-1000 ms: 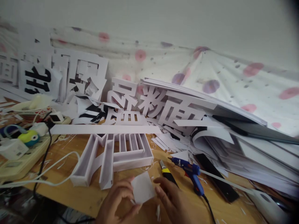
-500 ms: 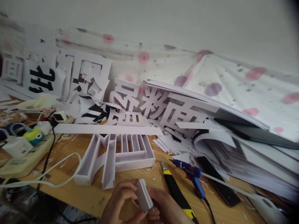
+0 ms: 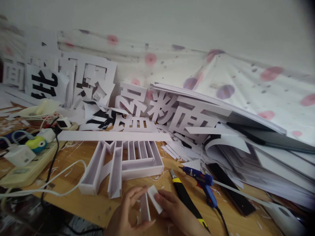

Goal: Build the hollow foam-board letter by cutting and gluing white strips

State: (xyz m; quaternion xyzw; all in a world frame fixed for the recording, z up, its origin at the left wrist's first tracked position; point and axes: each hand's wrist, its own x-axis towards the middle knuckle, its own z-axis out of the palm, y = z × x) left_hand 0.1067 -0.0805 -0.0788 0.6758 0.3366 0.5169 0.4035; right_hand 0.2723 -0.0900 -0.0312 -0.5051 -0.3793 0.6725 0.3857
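At the bottom centre both my hands grip a small bent white strip [image 3: 149, 203] of foam board over the wooden table [image 3: 81, 203]. My left hand [image 3: 128, 213] pinches its lower upright leg, fingers curled. The fingers of my right hand [image 3: 176, 213] press on the strip's upper flap. Just beyond my hands lies a white three-dimensional foam character [image 3: 123, 165] with raised walls. A black and yellow utility knife [image 3: 185, 198] lies right beside my right hand.
A blue glue gun [image 3: 203, 183] with a black cord lies right of the knife. White cut-out characters [image 3: 169, 111] and stacked sheets [image 3: 258, 154] crowd the back and right. A power strip [image 3: 24, 170] with plugs and cables sits at the left. A long white strip [image 3: 113, 136] lies behind the character.
The piece in my hands went from a flat square to a folded strip, and now stands bent with one leg upright. The view shifted slightly, bringing more of the knife into sight.
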